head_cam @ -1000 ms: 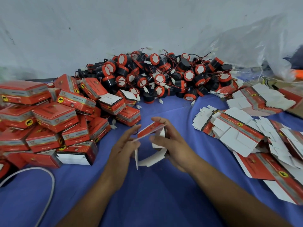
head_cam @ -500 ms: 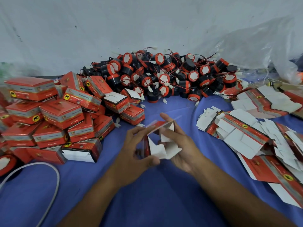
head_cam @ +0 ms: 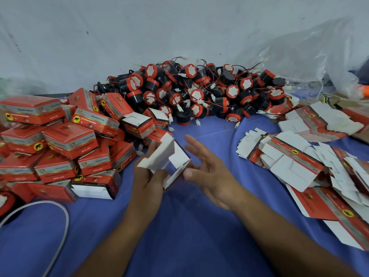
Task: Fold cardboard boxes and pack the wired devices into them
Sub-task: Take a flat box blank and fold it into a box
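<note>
The left hand [head_cam: 147, 185] grip pinches a half-folded box [head_cam: 160, 156], its white inside showing; right hand [head_cam: 209, 174] grip spread.

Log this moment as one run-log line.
step: box folding | left hand: grips half-folded box | right hand: spread, beside it | wired devices: piled behind

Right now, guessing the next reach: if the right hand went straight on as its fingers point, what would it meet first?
Probably the near edge of the wired devices pile; only blue cloth lies ahead of the open right hand, though depth is unclear.
</note>
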